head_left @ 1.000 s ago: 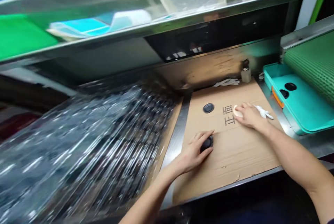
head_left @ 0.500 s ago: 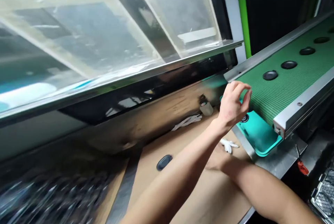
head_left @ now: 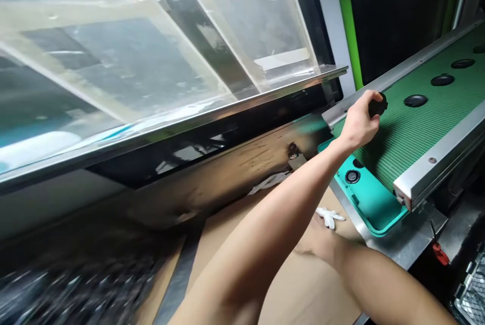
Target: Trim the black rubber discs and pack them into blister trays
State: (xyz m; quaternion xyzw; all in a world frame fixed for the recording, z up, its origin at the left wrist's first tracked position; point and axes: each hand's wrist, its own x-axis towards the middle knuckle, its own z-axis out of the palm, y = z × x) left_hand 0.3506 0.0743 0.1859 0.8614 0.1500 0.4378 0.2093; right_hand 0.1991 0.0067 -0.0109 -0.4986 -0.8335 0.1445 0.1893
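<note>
My left hand (head_left: 358,122) reaches over the near end of the green conveyor belt (head_left: 413,133). Its thumb and fingers pinch a round black disc (head_left: 378,106), tilted on edge and raised off the belt. Farther along the belt lie more flat discs, the nearest a black disc (head_left: 416,100). My right hand (head_left: 318,236) is low over the cardboard sheet (head_left: 303,289), beside a crumpled white cloth or glove (head_left: 330,217). My left forearm covers most of its fingers, so what they hold, if anything, is hidden.
Under the belt's end sits a teal bin (head_left: 379,203) with a round black part (head_left: 352,177) inside. A metal rail (head_left: 435,168) edges the belt. A clear-panelled machine door (head_left: 151,62) slants across the left. Blurred dark parts (head_left: 76,284) fill the lower left.
My left hand has moved forward and right over the belt and taken hold of the nearest disc. My left forearm now covers the disc on the cardboard. My right hand stays about where it was.
</note>
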